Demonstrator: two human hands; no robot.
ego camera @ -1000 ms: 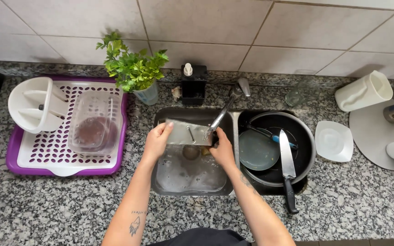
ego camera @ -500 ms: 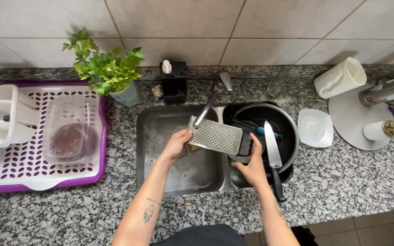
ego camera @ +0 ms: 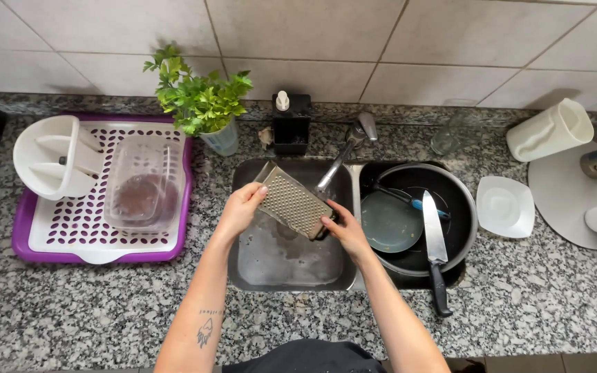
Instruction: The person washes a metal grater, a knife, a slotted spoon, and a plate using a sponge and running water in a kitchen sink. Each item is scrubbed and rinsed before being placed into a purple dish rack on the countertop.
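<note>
Grater [ego camera: 293, 203]: stiff, light, likely wet, sharp-faced; left hand [ego camera: 242, 207] and right hand [ego camera: 343, 231] grip its opposite ends, safest there.

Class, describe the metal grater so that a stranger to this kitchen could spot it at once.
Start at the steel sink set in the speckled granite counter. Above its basin, the left hand and right hand hold a flat metal grater tilted between them. Unlike the knife on the pan beside it, its face is covered in small holes.
</note>
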